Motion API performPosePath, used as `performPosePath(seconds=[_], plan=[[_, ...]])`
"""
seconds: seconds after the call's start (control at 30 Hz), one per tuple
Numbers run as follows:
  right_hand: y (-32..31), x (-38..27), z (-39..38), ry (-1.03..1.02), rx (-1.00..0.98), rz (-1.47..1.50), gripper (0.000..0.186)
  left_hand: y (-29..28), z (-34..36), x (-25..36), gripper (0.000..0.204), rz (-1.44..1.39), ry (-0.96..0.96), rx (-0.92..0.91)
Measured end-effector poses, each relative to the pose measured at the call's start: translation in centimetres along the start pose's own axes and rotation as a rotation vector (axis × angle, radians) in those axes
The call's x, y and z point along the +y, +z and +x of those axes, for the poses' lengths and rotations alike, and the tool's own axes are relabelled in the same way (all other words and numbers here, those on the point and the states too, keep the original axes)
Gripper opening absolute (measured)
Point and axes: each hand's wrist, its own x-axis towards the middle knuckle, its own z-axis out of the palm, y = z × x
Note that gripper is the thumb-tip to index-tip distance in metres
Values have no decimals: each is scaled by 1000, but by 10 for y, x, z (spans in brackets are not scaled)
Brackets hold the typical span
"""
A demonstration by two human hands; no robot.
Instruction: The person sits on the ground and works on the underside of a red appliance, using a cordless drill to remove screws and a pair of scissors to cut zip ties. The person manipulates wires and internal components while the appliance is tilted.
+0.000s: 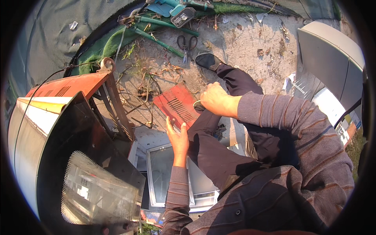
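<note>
A red slotted metal panel [177, 105] rests tilted against my leg, above the sandy ground. My left hand [178, 137] lies flat against the panel's lower edge, fingers spread. My right hand [213, 98] is closed at the panel's right edge, gripping a small pale object that I cannot make out. My dark trouser leg stretches to a black shoe [208, 60].
A big orange and black heater housing with a wire mesh front [84, 168] fills the left. A white-framed glass door panel [166, 176] lies under my arm. Scissors [186, 44], green-handled tools [156, 37] and a teal drill [178, 9] lie at the top. A grey appliance [333, 58] stands right.
</note>
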Motion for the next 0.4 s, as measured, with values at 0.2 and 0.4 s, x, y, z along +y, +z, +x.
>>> performPosePath(seconds=[0.2,0.4], plan=[[36,18,-69,-48,190,64,16,-40,-117,55,54,-336,-360,-554],[-21,39,-131,-160,684,261,19,-130,-197,82,49,-229,-549,-186]])
